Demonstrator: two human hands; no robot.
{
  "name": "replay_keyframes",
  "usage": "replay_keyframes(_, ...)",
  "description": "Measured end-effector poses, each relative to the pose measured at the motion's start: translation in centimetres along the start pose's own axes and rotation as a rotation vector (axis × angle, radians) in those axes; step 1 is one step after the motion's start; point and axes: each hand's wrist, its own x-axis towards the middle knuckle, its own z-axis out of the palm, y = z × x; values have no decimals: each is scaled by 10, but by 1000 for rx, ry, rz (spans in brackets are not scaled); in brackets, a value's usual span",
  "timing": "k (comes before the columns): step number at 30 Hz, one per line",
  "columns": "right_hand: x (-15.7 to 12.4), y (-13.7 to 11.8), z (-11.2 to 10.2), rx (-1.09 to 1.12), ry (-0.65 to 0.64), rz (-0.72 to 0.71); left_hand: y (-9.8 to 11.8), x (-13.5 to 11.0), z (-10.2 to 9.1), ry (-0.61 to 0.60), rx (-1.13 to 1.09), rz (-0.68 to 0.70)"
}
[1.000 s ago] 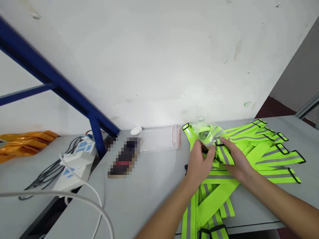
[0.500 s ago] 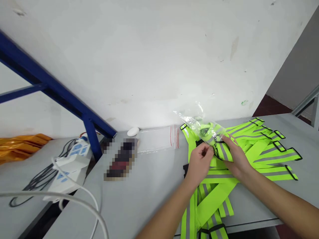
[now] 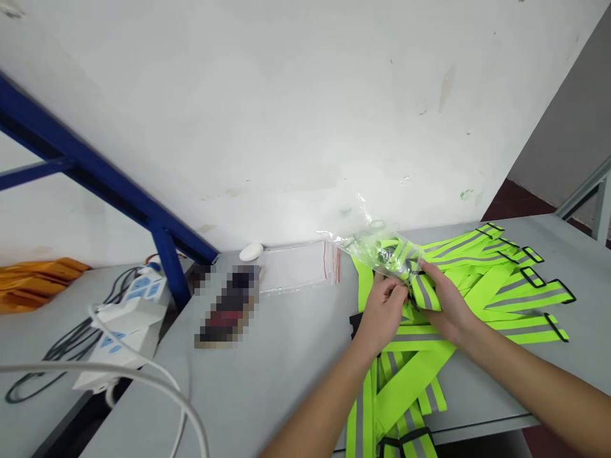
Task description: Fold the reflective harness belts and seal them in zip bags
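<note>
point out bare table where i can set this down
Bare grey table lies between the dark blurred object and the left hand holding the clear bag. Crowded: neon yellow reflective straps cover the right; flat clear zip bags line the wall.

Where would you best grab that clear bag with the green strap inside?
Probably at its near edge, coming from the person's side. The bag is held tilted, its stuffed bulk pointing toward the wall, while its flatter near edge faces the person. The left hand and right hand pinch it there, one on each side.
</note>
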Motion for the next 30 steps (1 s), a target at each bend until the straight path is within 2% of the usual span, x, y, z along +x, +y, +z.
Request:
replay_keyframes(5, -9, 8, 2, -157, 59, -141, 0, -3, -4, -71, -222, -37)
replay_keyframes(10, -14, 17, 2, -390, 15, -573, 10, -8, -4, -1, -545, -92)
replay_keyframes(14, -18, 25, 3, -517, -79, -749, 15, -10, -4, 21, -659, -209)
replay_keyframes(20, -16, 25, 0, -575, -109, -810, 11, -5, -10, -105, -724, -290)
replay_keyframes(24, -14, 12, -3, -600, -119, -816, 8, -4, -13, -123, -726, -332)
replay_keyframes(30, -7, -6, -5, -671, -86, -715, 2, -7, -9, -252, -735, -451)
